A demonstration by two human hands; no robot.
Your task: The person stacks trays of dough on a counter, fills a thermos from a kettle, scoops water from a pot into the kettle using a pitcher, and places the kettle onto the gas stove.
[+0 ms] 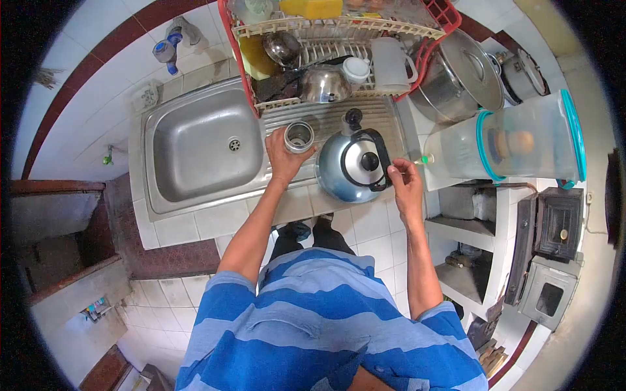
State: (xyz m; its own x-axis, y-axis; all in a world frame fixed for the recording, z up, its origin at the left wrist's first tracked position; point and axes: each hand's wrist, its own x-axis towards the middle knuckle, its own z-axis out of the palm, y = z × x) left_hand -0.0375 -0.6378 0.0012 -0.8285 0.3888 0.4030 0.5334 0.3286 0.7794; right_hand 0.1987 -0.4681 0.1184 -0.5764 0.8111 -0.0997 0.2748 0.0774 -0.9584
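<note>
My left hand (285, 156) is wrapped around an open stainless steel thermos flask (298, 138), which stands upright on the ribbed drainboard (277, 118) of the sink. I look down into its round mouth. To its right sits a kettle (343, 171) with a blue-silver body, a black lid knob, a black-capped spout and a black handle (382, 159). Beside that handle is my right hand (407, 181), its fingers loosely bent and not wrapped around it. Whether the fingertips touch the handle I cannot tell.
A steel sink basin (195, 153) lies left. Behind stands a red-framed dish rack (242, 72) with a steel pot (324, 85) and a plastic jug (391, 62). On the right are a large lidded pot (456, 77) and clear containers (456, 146) with teal rims.
</note>
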